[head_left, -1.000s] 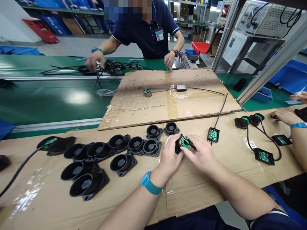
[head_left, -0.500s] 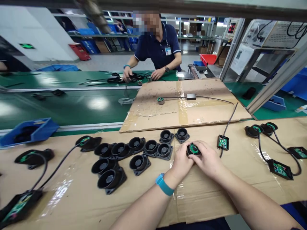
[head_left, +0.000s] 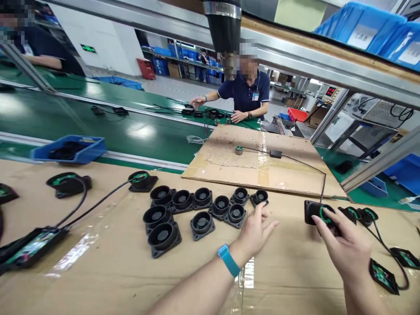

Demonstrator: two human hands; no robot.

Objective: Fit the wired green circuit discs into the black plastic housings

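My right hand (head_left: 346, 236) is closed on a black flanged housing (head_left: 310, 213) with a round green circuit board inside, held above the cardboard at the right. A cable rises behind that housing. My left hand (head_left: 254, 232), with a teal wristband, holds nothing and has its fingers apart. Its fingertips overlap the near edge of an empty black housing (head_left: 260, 197); whether they touch it I cannot tell. Several more round-cupped black housings (head_left: 201, 224) lie to the left of this hand.
Cabled housings (head_left: 141, 179) and an open circuit box (head_left: 36, 247) lie at left; more cabled boards (head_left: 382, 275) at right. A raised cardboard sheet (head_left: 226, 166) bears a small cabled part. A blue bin (head_left: 70, 151) stands at left. A co-worker (head_left: 251, 96) handles cables across the bench.
My hands have parted: the right carried the housing with the board to the right, while the left opened and now reaches toward the empty housings. The view has shifted.
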